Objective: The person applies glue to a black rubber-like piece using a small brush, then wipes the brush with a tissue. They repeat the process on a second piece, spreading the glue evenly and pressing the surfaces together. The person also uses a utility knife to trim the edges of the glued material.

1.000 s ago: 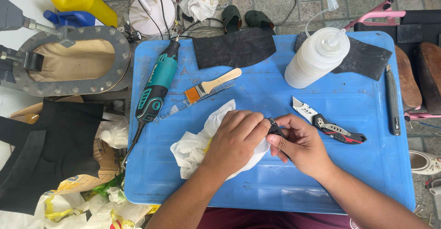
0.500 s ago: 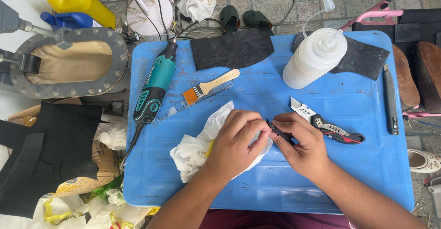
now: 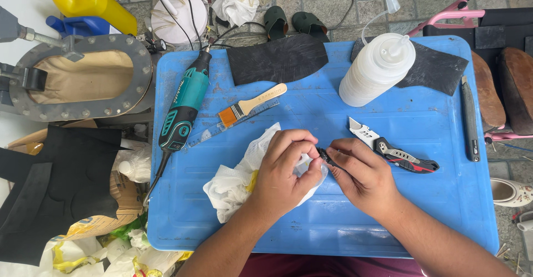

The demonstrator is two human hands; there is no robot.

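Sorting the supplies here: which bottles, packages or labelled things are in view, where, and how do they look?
Squeeze bottle: blue table's upper right, translucent white, nozzle cap.
Yellow jug: top left, off the table, red cap.
Rotary tool: table's left, teal and black, pale label.
No screens or signs.

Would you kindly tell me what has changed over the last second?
Little: the left hand has curled its fingers more tightly at the small dark piece that the right hand pinches, over the white cloth. The utility knife, brush, rotary tool and squeeze bottle have not moved.
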